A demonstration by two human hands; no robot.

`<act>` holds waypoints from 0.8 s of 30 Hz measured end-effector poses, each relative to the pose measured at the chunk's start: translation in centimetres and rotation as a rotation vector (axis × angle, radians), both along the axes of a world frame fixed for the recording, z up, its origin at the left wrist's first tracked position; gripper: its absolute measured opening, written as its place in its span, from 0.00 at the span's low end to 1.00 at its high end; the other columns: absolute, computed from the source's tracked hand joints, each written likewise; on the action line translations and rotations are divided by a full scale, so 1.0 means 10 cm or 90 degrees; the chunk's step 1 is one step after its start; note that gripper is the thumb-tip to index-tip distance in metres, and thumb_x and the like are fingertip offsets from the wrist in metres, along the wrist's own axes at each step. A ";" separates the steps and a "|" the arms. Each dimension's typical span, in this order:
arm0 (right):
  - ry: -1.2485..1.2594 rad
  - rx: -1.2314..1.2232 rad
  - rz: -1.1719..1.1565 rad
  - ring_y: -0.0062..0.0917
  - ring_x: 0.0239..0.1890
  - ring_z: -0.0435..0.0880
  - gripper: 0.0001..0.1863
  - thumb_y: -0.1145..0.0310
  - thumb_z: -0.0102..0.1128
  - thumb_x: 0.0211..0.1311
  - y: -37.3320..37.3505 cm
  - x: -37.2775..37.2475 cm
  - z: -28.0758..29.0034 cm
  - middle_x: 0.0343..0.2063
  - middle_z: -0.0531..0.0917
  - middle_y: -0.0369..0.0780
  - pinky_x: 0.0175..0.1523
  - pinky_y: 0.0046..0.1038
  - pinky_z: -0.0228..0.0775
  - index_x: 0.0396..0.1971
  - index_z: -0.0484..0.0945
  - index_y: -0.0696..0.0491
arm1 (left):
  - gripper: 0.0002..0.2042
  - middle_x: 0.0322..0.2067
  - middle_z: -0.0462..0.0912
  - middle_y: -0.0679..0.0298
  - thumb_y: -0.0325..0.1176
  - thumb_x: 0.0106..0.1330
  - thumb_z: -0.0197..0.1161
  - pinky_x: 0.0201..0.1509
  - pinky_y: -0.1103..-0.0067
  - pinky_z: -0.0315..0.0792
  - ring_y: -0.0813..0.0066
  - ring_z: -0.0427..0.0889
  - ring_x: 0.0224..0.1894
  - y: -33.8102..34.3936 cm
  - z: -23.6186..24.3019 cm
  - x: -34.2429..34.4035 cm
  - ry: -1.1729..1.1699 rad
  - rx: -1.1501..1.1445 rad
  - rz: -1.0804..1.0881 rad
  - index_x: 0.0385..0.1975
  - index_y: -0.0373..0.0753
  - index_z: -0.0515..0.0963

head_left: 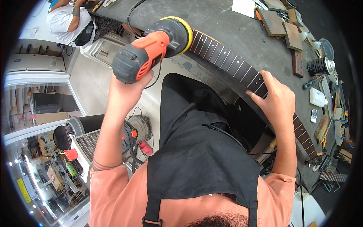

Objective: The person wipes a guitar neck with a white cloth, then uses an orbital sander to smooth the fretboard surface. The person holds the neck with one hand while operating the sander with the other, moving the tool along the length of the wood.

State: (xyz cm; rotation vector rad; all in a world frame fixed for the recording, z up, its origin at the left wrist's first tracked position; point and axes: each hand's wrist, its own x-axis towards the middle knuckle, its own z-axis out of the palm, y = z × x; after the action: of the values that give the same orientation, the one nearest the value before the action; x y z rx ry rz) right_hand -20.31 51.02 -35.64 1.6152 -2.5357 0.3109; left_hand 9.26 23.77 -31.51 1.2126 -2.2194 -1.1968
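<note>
My left hand [126, 89] is wrapped round the body of an orange and black orbital sander [151, 47]. Its round pad with a yellow edge [186, 34] faces right, at the far-left end of a guitar neck [227, 60]. I cannot tell whether the pad touches it. The neck lies along the bench's near edge, its dark fretboard with frets and pale dots facing up. My right hand [278, 96] grips the neck partway along, thumb on the near side and fingers on the far side, hiding part of the fretboard.
On the grey bench [211, 19] are wooden blocks [273, 23], a black can [321, 67], a white bottle [317, 97] and a brush [322, 126]. A cord [130, 19] crosses the bench's far left. Another person [70, 19] sits there. A shop vacuum [138, 128] stands at lower left.
</note>
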 end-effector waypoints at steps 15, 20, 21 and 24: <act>0.086 -0.052 0.036 0.33 0.33 0.90 0.35 0.52 0.90 0.51 0.04 0.04 -0.06 0.36 0.90 0.36 0.40 0.33 0.82 0.57 0.83 0.48 | 0.33 0.65 0.89 0.57 0.19 0.67 0.75 0.76 0.72 0.75 0.70 0.86 0.68 0.10 0.07 -0.07 0.069 -0.181 -0.177 0.74 0.35 0.79; 0.100 -0.050 0.034 0.33 0.32 0.90 0.35 0.52 0.90 0.51 0.05 0.07 -0.06 0.36 0.90 0.35 0.40 0.32 0.81 0.57 0.83 0.47 | 0.25 0.52 0.90 0.64 0.23 0.68 0.80 0.63 0.73 0.82 0.76 0.88 0.55 -0.08 0.06 -0.06 0.012 -0.053 -0.031 0.66 0.35 0.84; 0.097 -0.048 0.031 0.32 0.32 0.90 0.35 0.52 0.90 0.51 0.05 0.08 -0.06 0.36 0.90 0.35 0.40 0.32 0.81 0.56 0.83 0.47 | 0.24 0.52 0.91 0.64 0.23 0.69 0.80 0.62 0.73 0.82 0.77 0.88 0.54 -0.04 0.01 -0.06 0.053 -0.112 -0.086 0.65 0.35 0.84; 0.093 -0.047 0.029 0.32 0.32 0.90 0.35 0.51 0.90 0.51 0.05 0.08 -0.06 0.36 0.90 0.35 0.40 0.32 0.80 0.56 0.83 0.47 | 0.22 0.50 0.91 0.66 0.23 0.69 0.80 0.61 0.73 0.82 0.79 0.88 0.53 0.11 0.03 -0.15 0.140 -0.213 -0.166 0.63 0.35 0.85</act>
State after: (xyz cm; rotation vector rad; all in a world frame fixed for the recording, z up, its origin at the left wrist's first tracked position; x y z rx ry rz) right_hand -19.52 51.53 -36.28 1.6074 -2.3550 0.2769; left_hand 7.75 24.84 -31.25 0.6469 -2.3356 -0.9396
